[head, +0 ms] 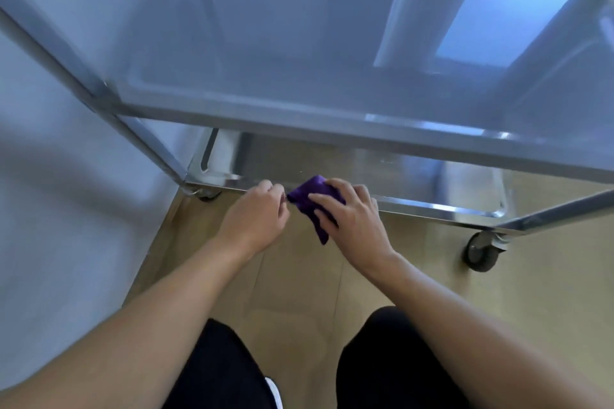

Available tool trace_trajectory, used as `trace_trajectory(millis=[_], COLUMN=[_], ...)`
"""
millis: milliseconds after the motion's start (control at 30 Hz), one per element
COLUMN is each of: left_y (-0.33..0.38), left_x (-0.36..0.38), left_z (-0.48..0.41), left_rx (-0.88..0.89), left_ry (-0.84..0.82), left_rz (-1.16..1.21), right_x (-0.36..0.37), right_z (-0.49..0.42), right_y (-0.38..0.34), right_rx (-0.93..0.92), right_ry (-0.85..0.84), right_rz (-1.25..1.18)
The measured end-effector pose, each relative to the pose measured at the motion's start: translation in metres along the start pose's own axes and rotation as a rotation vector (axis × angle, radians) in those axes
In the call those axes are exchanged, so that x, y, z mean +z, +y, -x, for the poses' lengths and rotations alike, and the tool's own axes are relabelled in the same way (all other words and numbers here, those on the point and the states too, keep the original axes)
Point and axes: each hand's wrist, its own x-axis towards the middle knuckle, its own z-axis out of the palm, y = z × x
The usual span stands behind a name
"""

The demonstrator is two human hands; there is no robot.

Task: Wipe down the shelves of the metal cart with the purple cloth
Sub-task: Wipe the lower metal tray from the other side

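Purple cloth [310, 191]: bunched; held between both hands at the front rim of the cart's lower shelf, left of its middle; one end is seen hanging below the rim.
Right fingers [324, 206]: clamped on the cloth; one digit is laid across its near face, the others are bent over its far side.
Left fingers [278, 191]: curled together; their tips are set at the cloth's left corner, which appears to be pinched.
Right hand [352, 222]: placed over the cloth, back turned up, above the shelf rim.
Left hand [255, 214]: held just beside the cloth, to its left, in front of the rim.
Forearms: bare; extended forward from the bottom corners of the view.
Lower shelf [415, 173]: shiny metal tray with a raised rim; the cloth is in contact with its front edge.
Upper shelf [299, 43]: metal tray seen above and nearer the camera, blurred; bright reflections are carried on its right part.
Corner post [66, 60]: metal upright at the cart's left front.
Castors: one grey wheel [483, 251] at the right front corner; another [206, 193] partly seen at the left front corner.
Floor [548, 292]: pale wood-toned boards.
Wall [50, 192]: plain, pale, at the left.
Legs [216, 368]: clad in black, seen at the bottom edge.
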Motion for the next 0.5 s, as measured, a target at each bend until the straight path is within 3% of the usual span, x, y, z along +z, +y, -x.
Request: trace_trajectory(millis=[233, 333, 500], left_y=[0.085, 0.127, 0.197], left_x=[-0.039, -0.076, -0.153], left_z=[0.079, 0.102, 0.126], left_rx=[-0.272, -0.311, -0.228], left_ry=[0.13, 0.051, -0.145], left_rz=[0.538, 0.641, 0.874], right_x=[-0.105, -0.161, -0.26], right_z=[0.065, 0.085, 0.106], right_y=[-0.046, -0.065, -0.086], right_rx=[0.129, 0.195, 0.38], right_ry=[0.044, 0.059, 0.063], right_rz=[-0.079, -0.114, -0.205])
